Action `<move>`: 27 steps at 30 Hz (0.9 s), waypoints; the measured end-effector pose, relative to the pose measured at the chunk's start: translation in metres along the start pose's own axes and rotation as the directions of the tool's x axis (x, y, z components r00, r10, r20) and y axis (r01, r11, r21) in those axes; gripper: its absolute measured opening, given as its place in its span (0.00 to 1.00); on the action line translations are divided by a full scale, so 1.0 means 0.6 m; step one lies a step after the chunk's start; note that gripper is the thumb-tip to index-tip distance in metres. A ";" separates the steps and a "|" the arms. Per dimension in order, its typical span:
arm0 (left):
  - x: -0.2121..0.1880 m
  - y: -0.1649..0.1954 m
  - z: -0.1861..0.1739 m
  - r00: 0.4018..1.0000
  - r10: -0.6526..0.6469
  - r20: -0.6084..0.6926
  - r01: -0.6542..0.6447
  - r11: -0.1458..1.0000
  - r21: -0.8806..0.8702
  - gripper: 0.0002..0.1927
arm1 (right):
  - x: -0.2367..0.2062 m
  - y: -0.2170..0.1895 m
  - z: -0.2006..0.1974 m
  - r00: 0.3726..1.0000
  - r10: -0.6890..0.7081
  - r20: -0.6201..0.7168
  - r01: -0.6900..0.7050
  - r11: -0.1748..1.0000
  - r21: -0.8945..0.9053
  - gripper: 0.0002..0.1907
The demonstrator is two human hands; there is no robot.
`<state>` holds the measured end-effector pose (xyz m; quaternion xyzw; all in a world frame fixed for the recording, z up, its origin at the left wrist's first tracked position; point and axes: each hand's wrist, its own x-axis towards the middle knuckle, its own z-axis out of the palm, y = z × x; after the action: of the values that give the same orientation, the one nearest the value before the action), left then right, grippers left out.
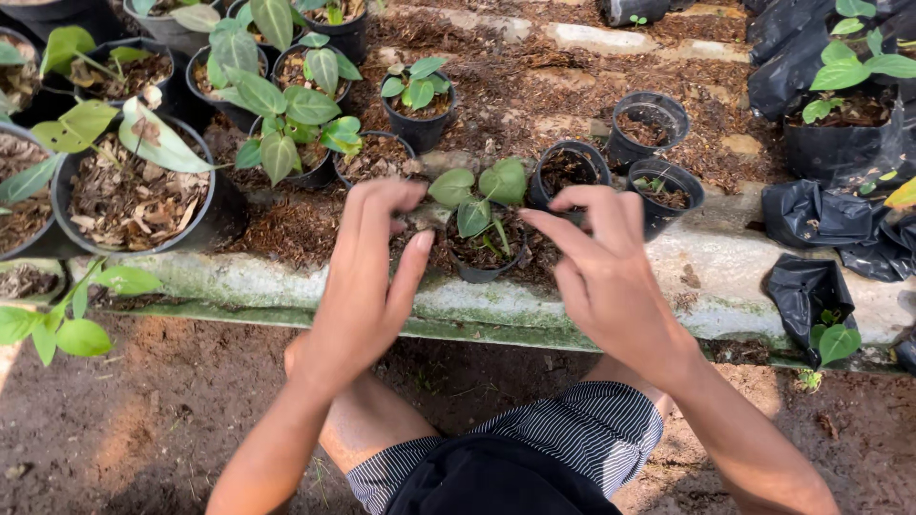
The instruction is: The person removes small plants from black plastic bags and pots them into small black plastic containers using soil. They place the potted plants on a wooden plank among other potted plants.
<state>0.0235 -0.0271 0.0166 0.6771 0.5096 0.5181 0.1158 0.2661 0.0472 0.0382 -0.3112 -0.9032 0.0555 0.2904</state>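
A small black pot (484, 259) with a green-leaved seedling (474, 195) stands on a mossy concrete ledge (534, 296). My left hand (367, 277) is at the pot's left side, fingers curled against its rim, thumb pointing up. My right hand (596, 257) hovers at the pot's right side, fingers spread and bent, fingertips close to the rim. Neither hand lifts the pot. Whether the left fingers pinch anything is hidden. My knees, in striped shorts, are below.
Several black pots with leafy plants crowd the back left, the largest one (134, 186) filled with wood chips. Three small pots (658, 195) stand right of the seedling. Black plastic bags (811, 286) lie at the right. Bare soil (143, 410) covers the ground below the ledge.
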 end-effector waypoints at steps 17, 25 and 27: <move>-0.006 -0.006 0.026 0.970 0.183 0.162 -0.223 0.935 0.275 0.15 | 0.045 0.011 0.016 0.978 -0.106 0.180 0.059 0.966 0.251 0.16; 0.001 -0.006 0.021 0.975 0.172 0.139 -0.204 0.944 0.260 0.14 | 0.048 0.024 0.001 0.981 -0.154 0.118 0.128 0.970 0.205 0.17; 0.002 -0.005 0.021 0.968 0.182 0.175 -0.224 0.939 0.260 0.13 | 0.051 0.025 0.003 0.964 -0.157 0.214 0.103 0.964 0.246 0.15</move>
<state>0.0317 -0.0199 0.0098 0.7723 0.4946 0.3987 0.0029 0.2535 0.0774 0.0477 -0.2062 -0.9367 0.1773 0.2205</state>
